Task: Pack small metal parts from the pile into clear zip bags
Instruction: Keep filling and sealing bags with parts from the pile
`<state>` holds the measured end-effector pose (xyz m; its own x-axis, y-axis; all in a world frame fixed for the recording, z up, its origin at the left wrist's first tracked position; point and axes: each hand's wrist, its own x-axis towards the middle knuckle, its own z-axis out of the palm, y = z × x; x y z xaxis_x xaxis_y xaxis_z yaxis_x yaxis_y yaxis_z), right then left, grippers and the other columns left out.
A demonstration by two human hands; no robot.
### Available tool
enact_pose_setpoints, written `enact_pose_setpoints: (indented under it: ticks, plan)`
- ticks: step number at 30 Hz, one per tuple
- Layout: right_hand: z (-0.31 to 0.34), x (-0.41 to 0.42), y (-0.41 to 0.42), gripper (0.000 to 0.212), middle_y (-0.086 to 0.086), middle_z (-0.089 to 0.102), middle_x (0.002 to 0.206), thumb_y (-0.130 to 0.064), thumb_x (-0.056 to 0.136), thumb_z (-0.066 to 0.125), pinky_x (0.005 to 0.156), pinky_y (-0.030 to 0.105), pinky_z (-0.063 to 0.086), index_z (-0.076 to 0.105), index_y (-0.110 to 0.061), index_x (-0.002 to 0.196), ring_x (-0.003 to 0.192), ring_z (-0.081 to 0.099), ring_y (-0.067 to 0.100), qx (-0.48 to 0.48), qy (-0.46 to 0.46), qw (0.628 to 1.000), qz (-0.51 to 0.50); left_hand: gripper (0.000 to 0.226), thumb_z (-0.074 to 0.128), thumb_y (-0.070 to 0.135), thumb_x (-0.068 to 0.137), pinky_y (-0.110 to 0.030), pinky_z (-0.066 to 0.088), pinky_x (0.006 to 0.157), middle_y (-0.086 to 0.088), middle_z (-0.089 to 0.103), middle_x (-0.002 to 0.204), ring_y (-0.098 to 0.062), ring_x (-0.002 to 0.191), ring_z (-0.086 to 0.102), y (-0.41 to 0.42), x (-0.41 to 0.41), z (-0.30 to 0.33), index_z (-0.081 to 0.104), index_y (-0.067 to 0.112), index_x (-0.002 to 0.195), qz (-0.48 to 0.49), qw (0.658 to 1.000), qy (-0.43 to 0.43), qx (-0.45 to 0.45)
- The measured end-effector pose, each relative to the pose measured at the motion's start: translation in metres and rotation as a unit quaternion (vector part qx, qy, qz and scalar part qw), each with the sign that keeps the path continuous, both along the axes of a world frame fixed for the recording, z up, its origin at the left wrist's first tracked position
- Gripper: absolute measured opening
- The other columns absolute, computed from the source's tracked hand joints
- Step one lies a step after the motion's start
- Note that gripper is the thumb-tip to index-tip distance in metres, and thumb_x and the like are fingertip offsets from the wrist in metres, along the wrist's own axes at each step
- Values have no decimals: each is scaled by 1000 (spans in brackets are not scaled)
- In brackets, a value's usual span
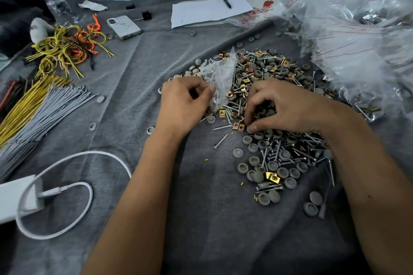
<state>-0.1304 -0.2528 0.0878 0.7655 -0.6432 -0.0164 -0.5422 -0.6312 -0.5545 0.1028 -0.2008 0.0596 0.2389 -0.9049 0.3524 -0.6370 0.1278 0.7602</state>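
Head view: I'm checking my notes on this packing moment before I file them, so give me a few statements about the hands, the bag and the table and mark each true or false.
1. The left hand holds a clear zip bag over the pile of parts. True.
2. The right hand rests flat on the bare cloth, away from the parts. False: its fingers are curled down into the pile, picking at parts.
3. A white phone lies face down on the grey cloth, beyond the left hand. True.
4. The pen lies among the yellow wires. False: it lies on the sheet of white paper.
5. The pile holds only screws. False: it also holds grey caps and gold-coloured clips.
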Motion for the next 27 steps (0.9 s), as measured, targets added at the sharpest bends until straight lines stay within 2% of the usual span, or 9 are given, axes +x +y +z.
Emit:
enact_pose_setpoints:
  ticks: [4, 8, 10, 12, 16, 19, 21, 23, 27]
  plan:
    - [-1, 6, 4, 15, -16, 64, 95, -30, 77, 89, 89, 32, 49, 75, -33, 83, 96, 59, 2, -35, -42, 998, -11, 32, 74, 25, 93, -34, 51, 62, 1, 64, 57, -15, 57, 60, 1, -6, 2, 69, 12, 65, 12, 999, -34, -28]
    - [-5, 23, 14, 19, -13, 70, 90, -27, 80, 88, 78, 21, 51, 77, -23, 96, 82, 65, 4, -132, -175, 976, -5, 38, 73, 23, 94, -25, 36, 56, 10, 50, 49, -5, 49, 44, 1, -13, 3, 63, 12, 59, 5, 999, -32, -18]
    - [-7, 27, 15, 23, -10, 73, 95, -28, 83, 85, 83, 28, 53, 78, -25, 105, 86, 66, 6, -144, -152, 978, 18, 42, 72, 22, 95, -22, 33, 54, 9, 46, 47, -6, 48, 41, 2, -15, 4, 60, 9, 57, 3, 999, -25, -20]
    - [-9, 27, 14, 28, -6, 75, 101, -28, 84, 84, 89, 37, 54, 78, -24, 111, 92, 69, 10, -155, -132, 979, 16, 44, 71, 22, 96, -22, 33, 53, -2, 50, 48, -7, 48, 40, 3, -15, 5, 59, 3, 58, -2, 1000, -23, -15]
    - [-10, 25, 12, 28, -5, 77, 101, -31, 83, 85, 89, 34, 55, 78, -18, 107, 91, 69, 8, -190, -152, 970, -22, 51, 67, 21, 98, -27, 35, 53, -8, 50, 48, -7, 47, 38, 4, -14, 9, 50, 3, 54, -29, 999, 2, 14]
    - [-8, 22, 11, 22, -6, 76, 90, -30, 81, 87, 79, 22, 55, 78, -17, 96, 82, 69, 4, -176, -185, 966, -50, 50, 65, 15, 97, -26, 30, 49, -9, 46, 47, -11, 46, 34, 6, -9, 14, 47, 0, 52, -47, 997, 52, 39]
    - [-6, 19, 11, 18, -7, 75, 87, -25, 81, 87, 77, 15, 55, 77, -17, 94, 82, 70, 5, -148, -222, 962, -62, 47, 64, 9, 90, -22, 27, 44, -3, 42, 44, -11, 42, 32, 8, -2, 19, 46, 9, 46, -43, 994, 90, 40]
    - [-3, 16, 10, 18, -9, 74, 89, -21, 81, 87, 78, 19, 58, 76, -19, 96, 84, 72, 6, -112, -254, 959, -63, 45, 63, 8, 83, -18, 23, 42, 5, 37, 41, -7, 40, 28, 12, 4, 24, 44, 14, 43, -40, 992, 121, 22]
    - [-5, 20, 11, 18, -5, 76, 91, -15, 81, 86, 83, 37, 62, 77, -12, 96, 87, 73, 13, -54, -275, 959, -47, 39, 61, 12, 78, -23, 19, 46, -6, 30, 47, -12, 45, 23, 16, 1, 31, 37, 0, 50, -70, 985, 157, -22]
